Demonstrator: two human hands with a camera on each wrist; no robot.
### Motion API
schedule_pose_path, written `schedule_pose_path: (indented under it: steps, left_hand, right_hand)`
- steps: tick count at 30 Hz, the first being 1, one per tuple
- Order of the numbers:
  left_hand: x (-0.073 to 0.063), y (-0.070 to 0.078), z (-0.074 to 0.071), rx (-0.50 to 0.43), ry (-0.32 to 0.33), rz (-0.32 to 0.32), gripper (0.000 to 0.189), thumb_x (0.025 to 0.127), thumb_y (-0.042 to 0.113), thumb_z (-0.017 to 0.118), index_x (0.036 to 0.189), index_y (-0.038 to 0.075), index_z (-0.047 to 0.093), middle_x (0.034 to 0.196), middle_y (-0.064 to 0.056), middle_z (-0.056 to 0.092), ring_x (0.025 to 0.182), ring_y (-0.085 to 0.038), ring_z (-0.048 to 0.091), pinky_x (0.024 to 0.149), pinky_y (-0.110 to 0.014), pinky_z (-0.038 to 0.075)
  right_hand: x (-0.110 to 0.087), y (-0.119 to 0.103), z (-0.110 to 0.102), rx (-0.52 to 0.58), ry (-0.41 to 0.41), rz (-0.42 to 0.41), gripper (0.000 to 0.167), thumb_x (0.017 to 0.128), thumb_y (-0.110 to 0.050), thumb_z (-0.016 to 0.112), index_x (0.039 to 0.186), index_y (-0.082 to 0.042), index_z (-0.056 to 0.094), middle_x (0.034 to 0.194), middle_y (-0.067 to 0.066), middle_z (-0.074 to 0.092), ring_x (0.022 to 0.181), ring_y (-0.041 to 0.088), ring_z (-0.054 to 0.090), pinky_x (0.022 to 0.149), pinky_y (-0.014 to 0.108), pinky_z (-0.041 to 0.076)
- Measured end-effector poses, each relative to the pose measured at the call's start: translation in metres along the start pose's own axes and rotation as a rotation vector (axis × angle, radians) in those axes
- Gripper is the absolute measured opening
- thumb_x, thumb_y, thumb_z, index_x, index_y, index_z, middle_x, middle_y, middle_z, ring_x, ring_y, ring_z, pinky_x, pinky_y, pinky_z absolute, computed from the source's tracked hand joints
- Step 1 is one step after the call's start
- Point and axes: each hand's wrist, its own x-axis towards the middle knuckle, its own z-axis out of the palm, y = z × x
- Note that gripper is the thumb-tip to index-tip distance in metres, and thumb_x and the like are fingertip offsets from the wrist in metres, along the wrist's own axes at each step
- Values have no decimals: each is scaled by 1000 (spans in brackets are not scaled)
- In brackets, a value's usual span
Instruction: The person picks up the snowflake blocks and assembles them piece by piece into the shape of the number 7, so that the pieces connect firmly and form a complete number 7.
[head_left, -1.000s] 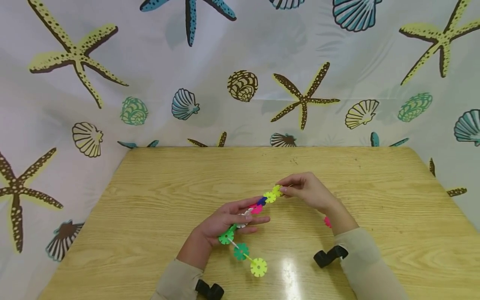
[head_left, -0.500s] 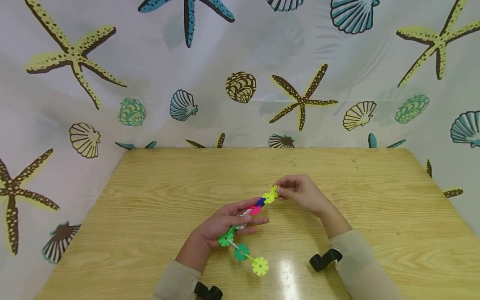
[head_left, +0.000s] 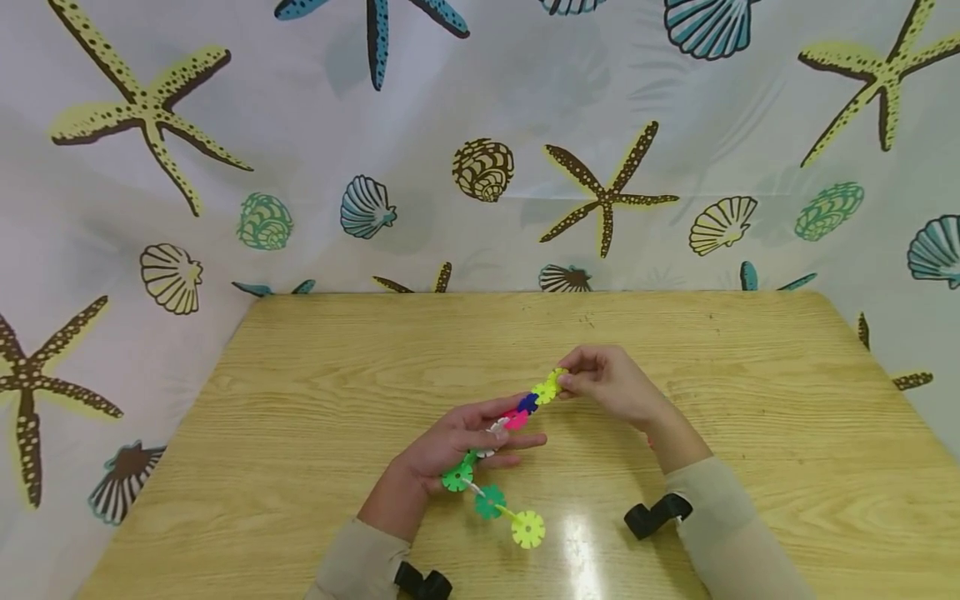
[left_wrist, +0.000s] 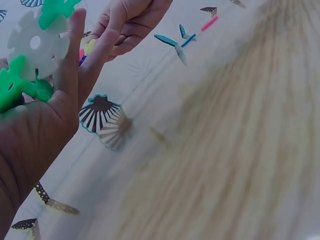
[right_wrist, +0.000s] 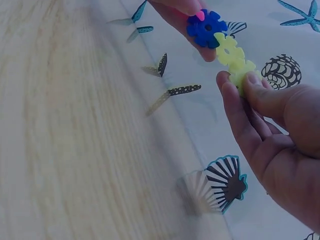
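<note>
A chain of notched plastic discs runs between the two hands above the table. My left hand point(head_left: 450, 442) holds its middle, thumb on top, around a white disc point(left_wrist: 52, 52). Beyond those fingers come a pink disc point(head_left: 516, 419), a blue disc point(right_wrist: 200, 32) and two yellow discs. My right hand point(head_left: 622, 392) pinches the end yellow disc point(right_wrist: 239, 75) between thumb and fingers. On the near side, a green disc point(head_left: 457, 478), a teal disc point(head_left: 491, 502) and a yellow disc point(head_left: 528, 530) dangle below the left palm, joined by pieces seen edge-on.
Behind the right wrist, a bit of a pink piece point(head_left: 650, 442) shows on the wooden table point(head_left: 315, 358); most of it is hidden. A white curtain point(head_left: 420, 125) printed with starfish and shells surrounds the table's back and sides. Each sleeve carries a black wrist mount point(head_left: 656, 517).
Both hands keep the same hold on the chain. Its dangling near end has shifted slightly to the right, along with the left hand.
</note>
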Motion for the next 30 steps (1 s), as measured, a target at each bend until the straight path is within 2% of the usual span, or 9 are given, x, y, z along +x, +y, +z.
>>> schedule_pose_path:
  steps: [3, 6, 13, 24, 26, 30]
  left_hand:
    - [2, -1, 1, 12, -15, 8, 57, 103, 6, 49, 157, 7, 30, 164, -21, 21, 134, -25, 55, 105, -36, 52]
    - [2, -1, 2, 10, -4, 4, 57, 103, 6, 50, 157, 8, 31, 164, -21, 22, 134, -25, 54, 105, -37, 51]
    - [0, 1, 1, 34, 26, -3, 57, 104, 7, 49, 157, 7, 31, 162, -23, 26, 134, -25, 55, 104, -35, 53]
    - [-1, 1, 1, -21, -15, 23, 59, 104, 4, 46, 159, 11, 27, 164, -21, 22, 137, -24, 51, 95, -31, 58]
    - [-1, 1, 1, -25, -19, 25, 59, 104, 3, 45, 159, 10, 26, 164, -21, 20, 139, -25, 49, 97, -32, 57]
    - [-1, 2, 0, -28, -24, 31, 60, 103, -1, 43, 159, 7, 23, 165, -22, 18, 141, -26, 47, 103, -33, 54]
  right_hand:
    - [-1, -3, -2, 13, -5, -5, 14, 97, 4, 59, 108, 11, 63, 100, 18, 66, 87, 21, 71, 88, 47, 60]
    - [-1, -3, -3, 14, -15, -18, 14, 96, 4, 60, 107, 11, 63, 100, 19, 67, 86, 17, 71, 87, 46, 61]
    - [-1, -5, 2, -11, -22, -39, 14, 96, 0, 63, 107, 8, 67, 100, 18, 69, 86, 22, 73, 84, 47, 61]
    - [3, -1, 10, 79, 19, -10, 22, 97, -1, 60, 116, 11, 63, 111, 20, 65, 91, 14, 74, 93, 47, 57]
    - [3, 0, 12, 64, 31, -16, 24, 97, -2, 61, 117, 11, 63, 113, 20, 65, 93, 17, 74, 93, 46, 58]
    - [2, 0, 16, -63, 70, -34, 27, 97, -10, 65, 119, 6, 68, 116, 18, 68, 97, 25, 72, 86, 36, 62]
